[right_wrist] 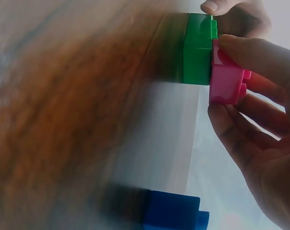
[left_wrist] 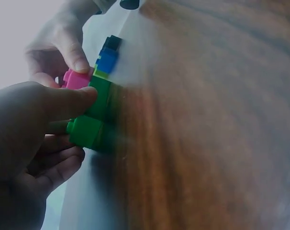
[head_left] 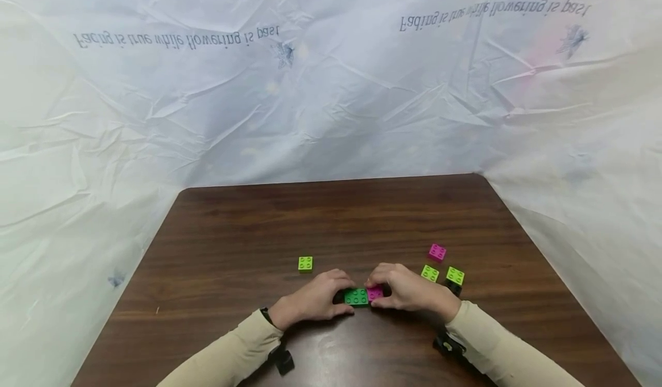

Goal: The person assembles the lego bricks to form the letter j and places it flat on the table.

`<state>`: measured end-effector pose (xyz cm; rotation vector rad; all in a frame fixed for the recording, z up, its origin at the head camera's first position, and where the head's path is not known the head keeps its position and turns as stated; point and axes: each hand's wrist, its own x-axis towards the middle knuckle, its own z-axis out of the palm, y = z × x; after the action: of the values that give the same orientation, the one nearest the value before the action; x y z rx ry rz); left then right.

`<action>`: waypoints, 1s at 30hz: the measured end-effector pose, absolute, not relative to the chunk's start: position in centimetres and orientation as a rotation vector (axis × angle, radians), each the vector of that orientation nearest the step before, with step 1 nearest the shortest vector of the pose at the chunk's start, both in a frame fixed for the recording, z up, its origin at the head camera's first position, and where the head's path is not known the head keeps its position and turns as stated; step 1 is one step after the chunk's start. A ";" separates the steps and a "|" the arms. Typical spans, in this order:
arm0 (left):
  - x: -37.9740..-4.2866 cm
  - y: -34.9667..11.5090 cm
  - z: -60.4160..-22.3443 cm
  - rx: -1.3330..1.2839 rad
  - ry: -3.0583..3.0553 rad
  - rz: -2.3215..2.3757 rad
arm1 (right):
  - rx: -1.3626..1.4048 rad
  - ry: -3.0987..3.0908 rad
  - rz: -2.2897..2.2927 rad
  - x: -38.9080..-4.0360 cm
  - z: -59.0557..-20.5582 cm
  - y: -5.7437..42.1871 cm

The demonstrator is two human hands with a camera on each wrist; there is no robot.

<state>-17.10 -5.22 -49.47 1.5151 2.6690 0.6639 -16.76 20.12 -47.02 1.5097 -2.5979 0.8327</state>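
Note:
A green toy building brick (head_left: pixel 355 297) lies on the table between both hands, its long side running left to right. My left hand (head_left: pixel 322 297) holds it by the left part; in the left wrist view the thumb (left_wrist: pixel 83 98) presses its near side. A pink brick (right_wrist: pixel 225 74) sits on the studded side of the green brick (right_wrist: pixel 198 50), at the right end and overhanging it. My right hand (head_left: pixel 405 286) pinches this pink brick between thumb and fingers. Whether their studs are fully joined I cannot tell.
A lime brick (head_left: pixel 306 264) lies beyond the left hand. Beyond the right hand are another pink brick (head_left: pixel 437 252), a lime brick (head_left: pixel 430 272) and a lime brick (head_left: pixel 455 275) above a dark one. A blue brick (right_wrist: pixel 171 209) shows in the right wrist view. White sheeting surrounds the wooden table (head_left: pixel 233 220).

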 end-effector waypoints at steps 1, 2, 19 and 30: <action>-17.1 -5.3 -49.4 1.511 2.669 0.671 | 1.509 -2.600 0.831 -16.8 -47.0 20.1; -17.1 -5.4 -49.3 1.509 2.668 0.678 | 1.507 -2.604 0.831 -16.7 -46.9 20.1; -17.8 -6.8 -47.7 1.475 2.696 0.674 | 1.485 -2.630 0.817 -16.5 -46.5 19.9; -19.2 -8.6 -47.1 1.410 2.798 0.772 | 1.469 -2.653 0.817 -16.5 -46.8 20.0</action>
<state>-19.20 -8.59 -47.06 1.4104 2.7985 0.7719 -16.48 20.04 -46.81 1.4690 -2.6528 0.8166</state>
